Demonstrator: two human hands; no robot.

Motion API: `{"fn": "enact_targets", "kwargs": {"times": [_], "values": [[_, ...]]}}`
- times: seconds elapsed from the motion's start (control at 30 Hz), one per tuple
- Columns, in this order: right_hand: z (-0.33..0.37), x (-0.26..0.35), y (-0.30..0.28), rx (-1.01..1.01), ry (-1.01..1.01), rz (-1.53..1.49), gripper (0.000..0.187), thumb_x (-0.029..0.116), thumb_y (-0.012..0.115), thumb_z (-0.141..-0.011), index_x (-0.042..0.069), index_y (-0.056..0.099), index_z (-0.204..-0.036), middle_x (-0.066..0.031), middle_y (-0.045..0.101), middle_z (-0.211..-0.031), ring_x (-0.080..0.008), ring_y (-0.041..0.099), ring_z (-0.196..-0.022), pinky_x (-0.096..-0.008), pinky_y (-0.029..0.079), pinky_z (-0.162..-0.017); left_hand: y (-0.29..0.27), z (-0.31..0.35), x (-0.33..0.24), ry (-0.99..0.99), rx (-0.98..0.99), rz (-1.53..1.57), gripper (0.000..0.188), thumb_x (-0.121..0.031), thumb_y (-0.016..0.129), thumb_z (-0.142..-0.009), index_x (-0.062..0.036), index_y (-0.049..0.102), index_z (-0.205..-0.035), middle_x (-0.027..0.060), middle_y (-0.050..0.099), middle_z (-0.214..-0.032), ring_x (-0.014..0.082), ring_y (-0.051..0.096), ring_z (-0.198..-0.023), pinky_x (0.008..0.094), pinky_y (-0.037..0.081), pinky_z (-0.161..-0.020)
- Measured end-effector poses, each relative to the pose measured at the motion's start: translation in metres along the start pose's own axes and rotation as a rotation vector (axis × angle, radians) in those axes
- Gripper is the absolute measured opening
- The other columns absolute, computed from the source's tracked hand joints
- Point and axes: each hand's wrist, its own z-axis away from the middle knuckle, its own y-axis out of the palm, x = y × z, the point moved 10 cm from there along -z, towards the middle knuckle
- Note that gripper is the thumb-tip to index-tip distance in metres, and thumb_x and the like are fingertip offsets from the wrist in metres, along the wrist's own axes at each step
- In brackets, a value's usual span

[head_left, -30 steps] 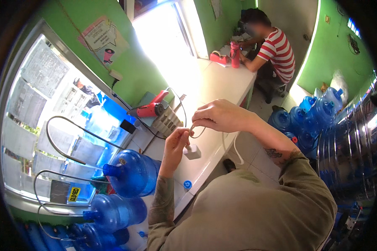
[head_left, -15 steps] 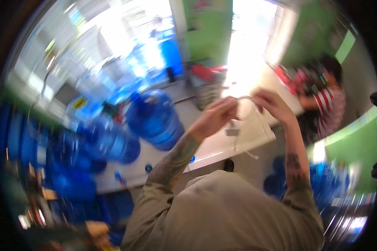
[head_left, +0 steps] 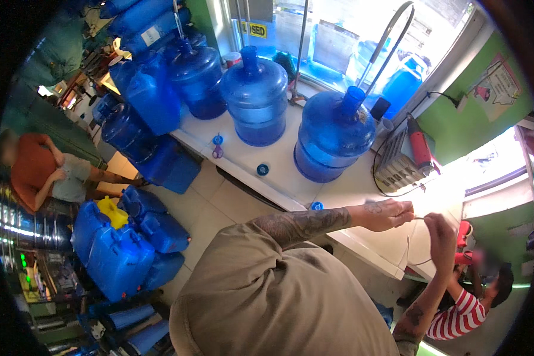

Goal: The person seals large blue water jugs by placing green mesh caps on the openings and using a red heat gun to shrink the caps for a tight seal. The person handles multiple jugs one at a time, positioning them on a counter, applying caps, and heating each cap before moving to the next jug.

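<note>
Both of my hands are raised above the right end of the white counter (head_left: pixel 391 246), close together. A short stretch of thin, pale cord (head_left: pixel 419 218) spans the small gap between them. My left hand (head_left: pixel 387 215) is closed, pinching one side of it with the fingertips. On the other side my right hand (head_left: pixel 441 237) is curled shut around the cord. Part of the cord inside the fingers is hidden. Thin lines of cord hang below the hands over the counter. Nearest to my left forearm lies a small blue cap (head_left: pixel 317 206).
Large blue water jugs (head_left: pixel 335 136) line the counter, with another cap (head_left: pixel 262 169) before them. A red tool (head_left: pixel 420 145) rests on a grey ribbed box (head_left: pixel 391 169). One person in stripes (head_left: pixel 457 320) sits right; another in orange (head_left: pixel 32 169) is left, beyond blue containers (head_left: pixel 121 261).
The view has swung, so the jugs shift from the left to the upper middle and my hands appear farther right and lower. The cord stays between both hands, which are now closer together.
</note>
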Motion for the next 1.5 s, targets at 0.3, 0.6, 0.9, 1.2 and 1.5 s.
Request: {"fn": "enact_targets", "kwargs": {"times": [0.3, 0.6, 0.9, 1.2, 1.5], "values": [[0.015, -0.085, 0.112, 0.295, 0.323, -0.562, 0.031, 0.025, 0.052, -0.105, 0.001, 0.07, -0.114, 0.0078, 0.045, -0.07, -0.0034, 0.039, -0.061, -0.0219, 0.035, -0.055, -0.05, 0.024, 0.031, 0.047, -0.284, 1.046, 0.027, -0.031, 0.043, -0.108, -0.0047, 0.046, -0.109, 0.0197, 0.059, -0.134, 0.0261, 0.068, -0.106, 0.038, 0.053, -0.094], [-0.011, 0.054, 0.044, 0.221, -0.107, 0.36, 0.023, 0.019, 0.072, -0.087, 0.001, 0.065, -0.1, -0.016, 0.066, -0.089, -0.033, 0.065, -0.08, -0.0426, 0.051, -0.077, -0.01, 0.008, 0.001, 0.246, -0.07, -0.313, 0.035, -0.037, 0.048, -0.105, -0.0032, 0.056, -0.11, 0.0145, 0.066, -0.081, 0.0207, 0.066, -0.074, 0.0358, 0.052, -0.068], [-0.021, 0.086, 0.071, 0.323, -0.321, 0.0, 0.056, 0.01, 0.069, -0.09, 0.002, 0.048, -0.141, -0.019, 0.067, -0.116, -0.0317, 0.065, -0.109, -0.0407, 0.049, -0.096, -0.029, 0.034, 0.007, -0.011, 0.015, 0.701, 0.032, -0.038, 0.051, -0.106, -0.0079, 0.06, -0.111, -0.0051, 0.048, -0.074, 0.007, 0.046, -0.067, 0.0242, 0.039, -0.061], [-0.063, 0.107, 0.106, 0.41, -0.37, -0.072, 0.035, 0.009, 0.06, -0.097, 0.0, 0.057, -0.131, -0.0145, 0.07, -0.1, -0.0235, 0.067, -0.083, -0.0353, 0.052, -0.077, -0.088, 0.063, -0.009, -0.037, -0.152, 0.234, 0.035, -0.038, 0.05, -0.106, -0.006, 0.061, -0.097, -0.0037, 0.052, -0.072, 0.0064, 0.05, -0.065, 0.0243, 0.042, -0.058], [-0.083, 0.112, 0.11, 0.306, -0.49, 0.085, 0.022, 0.018, 0.062, -0.098, -0.002, 0.07, -0.103, -0.0121, 0.068, -0.089, -0.0203, 0.067, -0.08, -0.0342, 0.051, -0.072, -0.114, 0.111, -0.023, -0.068, -0.315, 0.501, 0.04, -0.043, 0.049, -0.105, -0.0071, 0.061, -0.094, -0.0061, 0.044, -0.065, 0.0055, 0.042, -0.06, 0.0237, 0.037, -0.055]]}}
